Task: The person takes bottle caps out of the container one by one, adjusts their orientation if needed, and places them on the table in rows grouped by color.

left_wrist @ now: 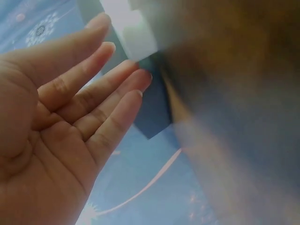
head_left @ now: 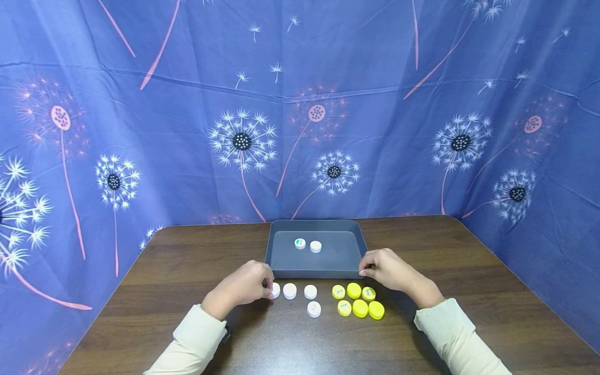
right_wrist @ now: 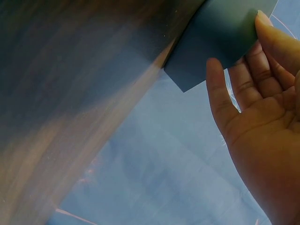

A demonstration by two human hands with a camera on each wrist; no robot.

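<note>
My left hand [head_left: 246, 285] reaches to the left end of a group of white bottle caps, its fingertips beside the leftmost cap [head_left: 276, 290]. In the left wrist view the fingers [left_wrist: 89, 101] are loosely extended, with a blurred white shape past their tips. At the front right corner of a dark grey tray [head_left: 319, 274], my right hand [head_left: 386, 268] pinches the rim. The right wrist view shows the thumb on the tray wall [right_wrist: 211, 40]. Two white caps lie inside the tray, the left one [head_left: 300, 244] marked with green, the other [head_left: 316, 247] plain.
Several white caps, among them one in front [head_left: 314, 309], lie on the brown wooden table [head_left: 201, 247] before the tray. To their right, several yellow caps [head_left: 360, 308] sit in two rows. A blue dandelion-print cloth [head_left: 281, 130] hangs behind the table.
</note>
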